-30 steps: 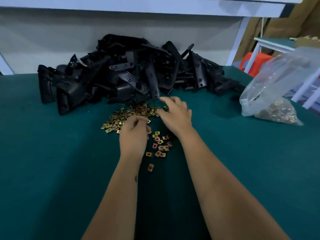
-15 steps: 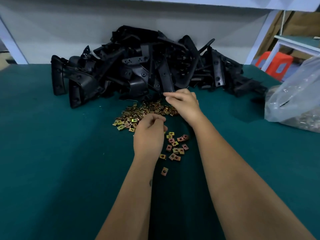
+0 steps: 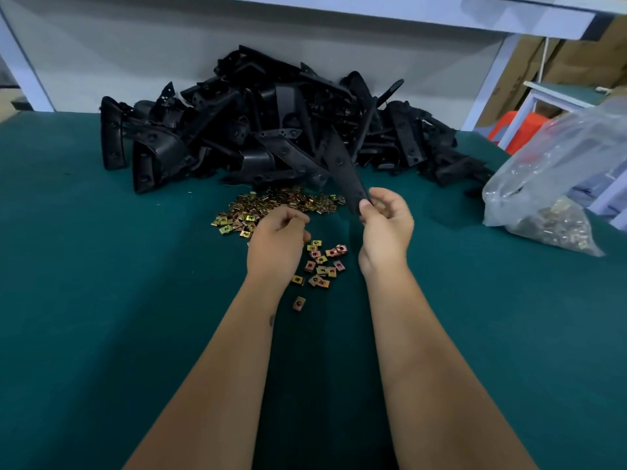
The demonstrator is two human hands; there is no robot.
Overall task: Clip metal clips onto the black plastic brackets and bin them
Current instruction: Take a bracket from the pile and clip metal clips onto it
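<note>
Green-topped table (image 3: 101, 300) below white shelf (image 3: 373, 11)

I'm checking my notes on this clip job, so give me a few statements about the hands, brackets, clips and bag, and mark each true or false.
1. The right hand pinches a black bracket. True.
2. The bracket pile lies nearer the person than the loose clips. False: the pile lies beyond the clips.
3. The plastic bag lies on the right of the table. True.
4. The left hand holds a bracket. False: it is curled over the clips; whether it holds one is hidden.
5. The table covering is red. False: it is dark green.
</note>
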